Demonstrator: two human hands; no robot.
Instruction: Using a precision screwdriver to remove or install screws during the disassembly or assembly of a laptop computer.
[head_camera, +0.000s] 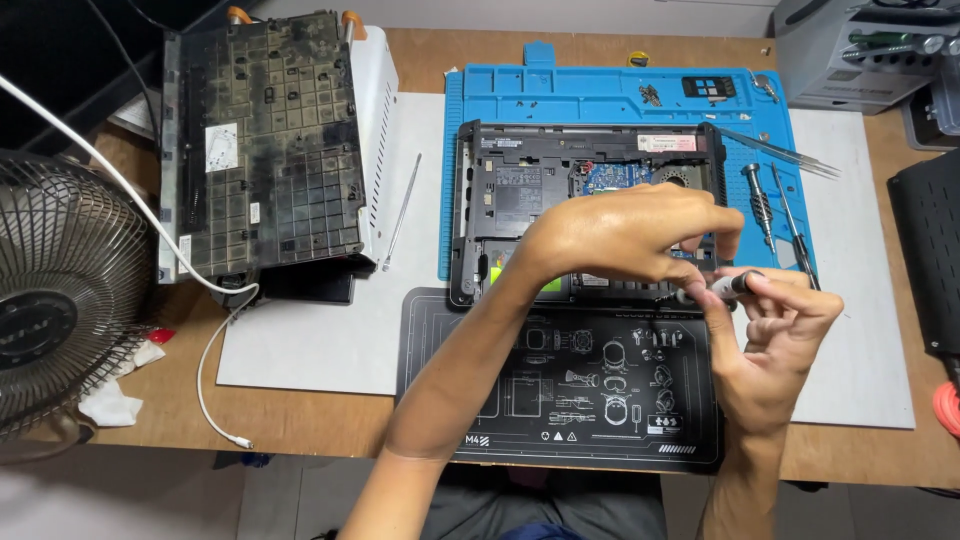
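At far left on the wooden counter (330, 420) stands a wire-grilled fan (50, 300). Further right, the left hand (625, 235) rests curled, holding nothing, on an opened black laptop chassis (520, 190); the right hand's (780, 335) grip pinches a slim grey-and-black screwdriver (725, 287) at the chassis edge.

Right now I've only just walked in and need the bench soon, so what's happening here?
A person is working on an opened laptop base lying on a blue mat. The right hand holds a small screwdriver at the laptop's front edge, while the left hand rests over the same spot. Spare tools lie at the right.
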